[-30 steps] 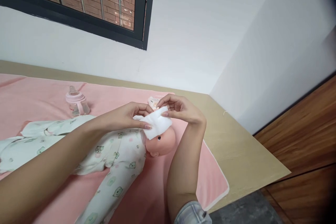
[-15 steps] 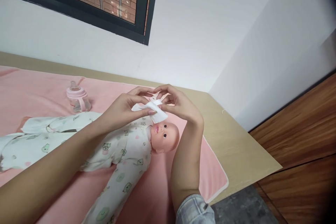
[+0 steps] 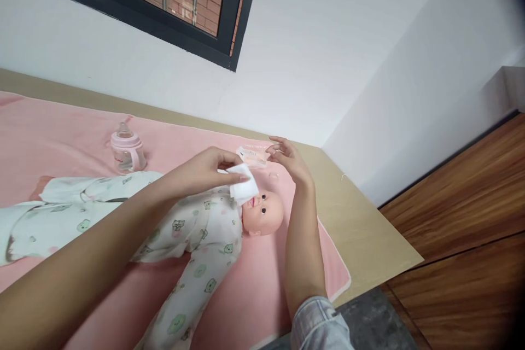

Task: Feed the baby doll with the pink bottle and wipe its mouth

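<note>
A baby doll (image 3: 269,214) in a white patterned sleepsuit (image 3: 219,224) lies on its back on a pink blanket (image 3: 246,284). My left hand (image 3: 213,168) pinches a folded white cloth or wipe (image 3: 245,186) between thumb and fingers. The cloth hangs over the doll's chin, hiding part of the face; whether it touches cannot be told. Beyond the doll's head, my right hand (image 3: 289,159) is held with its fingers apart and nothing in it. Close to its fingertips lies a clear plastic packet (image 3: 254,156) on the blanket.
A baby bottle (image 3: 128,149) with a pink collar stands on the blanket at the left. The wooden tabletop (image 3: 353,229) ends at the right, near wood-grained panels (image 3: 463,202). A white wall (image 3: 287,65) with a dark-framed window (image 3: 227,49) rises behind.
My right hand has moved away from the cloth to the right and opened. My left hand keeps the cloth, now hanging more upright. The clear packet has come into view.
</note>
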Demonstrator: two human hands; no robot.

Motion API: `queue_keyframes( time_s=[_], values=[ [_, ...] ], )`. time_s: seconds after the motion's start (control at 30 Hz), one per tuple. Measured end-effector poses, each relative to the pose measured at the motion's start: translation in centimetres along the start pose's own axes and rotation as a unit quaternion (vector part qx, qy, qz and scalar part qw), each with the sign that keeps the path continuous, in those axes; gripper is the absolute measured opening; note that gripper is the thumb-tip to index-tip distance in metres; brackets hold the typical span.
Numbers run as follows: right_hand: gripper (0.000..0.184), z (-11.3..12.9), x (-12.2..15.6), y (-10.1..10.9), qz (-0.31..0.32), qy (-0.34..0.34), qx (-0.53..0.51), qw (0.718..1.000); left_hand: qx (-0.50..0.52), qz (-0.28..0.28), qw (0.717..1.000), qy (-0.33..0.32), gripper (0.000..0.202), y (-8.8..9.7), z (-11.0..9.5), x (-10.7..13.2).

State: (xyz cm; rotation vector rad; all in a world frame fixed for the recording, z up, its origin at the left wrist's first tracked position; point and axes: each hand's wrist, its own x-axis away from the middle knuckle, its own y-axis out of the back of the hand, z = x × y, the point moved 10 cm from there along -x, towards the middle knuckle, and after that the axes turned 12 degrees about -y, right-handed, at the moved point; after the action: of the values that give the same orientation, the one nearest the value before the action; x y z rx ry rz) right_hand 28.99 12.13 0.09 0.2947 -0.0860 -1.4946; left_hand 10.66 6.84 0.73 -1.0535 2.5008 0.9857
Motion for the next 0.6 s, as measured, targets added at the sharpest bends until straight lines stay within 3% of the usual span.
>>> queue_keyframes(
  time_s=[0.13, 0.27, 0.4, 0.6],
  values=[
    [0.043, -7.1, -2.3, 0.7, 0.006, -0.06, -0.168, 0.984, -0.1, 0.116, 0.988, 0.025, 0.021, -2.5, 1.7, 0.1],
    [0.037, -12.9, -2.3, 0.0, -0.03, -0.14, -0.202, 0.969, -0.127, 0.157, 0.978, 0.055, 0.018, -4.2, 3.0, 0.1],
    [0.032, -15.0, -2.4, -1.1, -0.032, -0.161, -0.214, 0.963, -0.148, 0.16, 0.974, 0.067, 0.017, -5.0, 3.3, 0.1],
    [0.024, -16.3, -2.6, -1.2, -0.035, -0.178, -0.229, 0.956, -0.153, 0.154, 0.975, 0.053, 0.016, -5.4, 3.3, 0.2]
  ],
)
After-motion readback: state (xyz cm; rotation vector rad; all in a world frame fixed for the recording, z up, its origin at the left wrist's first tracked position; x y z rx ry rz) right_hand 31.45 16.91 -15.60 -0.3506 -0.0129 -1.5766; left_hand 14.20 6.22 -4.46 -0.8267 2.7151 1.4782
